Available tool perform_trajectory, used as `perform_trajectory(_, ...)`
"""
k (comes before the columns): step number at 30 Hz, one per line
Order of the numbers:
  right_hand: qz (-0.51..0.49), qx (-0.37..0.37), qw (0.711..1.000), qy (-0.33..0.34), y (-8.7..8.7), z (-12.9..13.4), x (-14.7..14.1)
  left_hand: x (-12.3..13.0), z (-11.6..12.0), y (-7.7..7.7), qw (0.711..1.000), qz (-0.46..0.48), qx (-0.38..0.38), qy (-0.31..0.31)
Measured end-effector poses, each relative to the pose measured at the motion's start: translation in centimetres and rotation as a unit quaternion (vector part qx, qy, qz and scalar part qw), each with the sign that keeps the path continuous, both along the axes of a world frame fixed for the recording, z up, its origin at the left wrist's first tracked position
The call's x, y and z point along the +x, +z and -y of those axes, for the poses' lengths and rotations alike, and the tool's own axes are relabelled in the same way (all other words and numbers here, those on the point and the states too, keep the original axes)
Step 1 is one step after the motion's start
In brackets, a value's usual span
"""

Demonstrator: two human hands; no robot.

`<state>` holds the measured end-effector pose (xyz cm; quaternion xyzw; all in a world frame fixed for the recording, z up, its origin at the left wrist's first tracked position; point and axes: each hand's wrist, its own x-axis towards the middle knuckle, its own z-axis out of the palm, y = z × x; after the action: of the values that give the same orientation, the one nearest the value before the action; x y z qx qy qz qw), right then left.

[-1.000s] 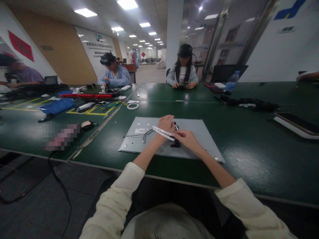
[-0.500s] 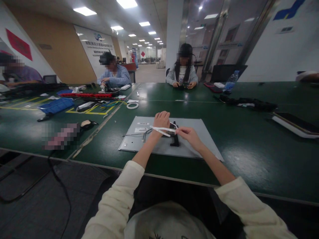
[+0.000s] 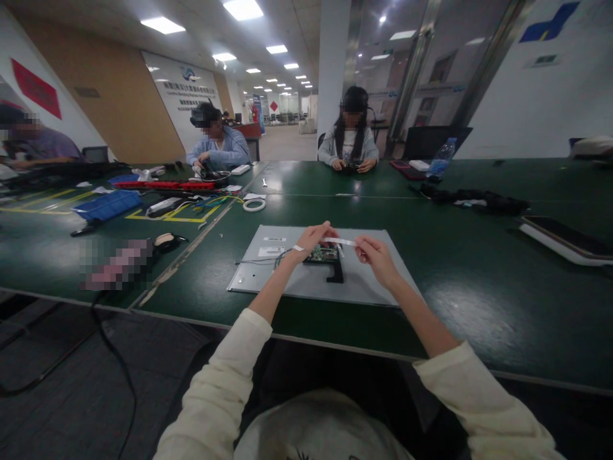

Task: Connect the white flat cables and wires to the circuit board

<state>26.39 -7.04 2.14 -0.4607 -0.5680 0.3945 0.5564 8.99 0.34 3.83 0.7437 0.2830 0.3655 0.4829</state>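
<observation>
A narrow white strip stretches between my two hands above a grey metal panel. My right hand pinches its right end. The strip's other end meets the curled fingers of my left hand, which partly hide it. Around my left wrist shows a white band; whether it joins the strip I cannot tell. Below the hands, a green circuit board lies on the panel beside a black bracket. Thin grey cables run to the left of it.
Left of the panel are a white ring-shaped roll, a blue tray and a blurred pinkish object. A white-and-black device lies at the right. Across the green table sit several people, one near a water bottle.
The strip that crossed over my left wrist is now drawn out straight between the hands. My right hand has moved right, and my left hand has turned its fingers rightward, uncovering the circuit board.
</observation>
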Motion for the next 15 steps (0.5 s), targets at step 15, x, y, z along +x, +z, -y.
perform_trajectory(15,0.327,0.059,0.929,-0.159,-1.6,-0.9,0.9,-0.1,0.6,-0.2,0.993,-0.099,0.039,-0.047)
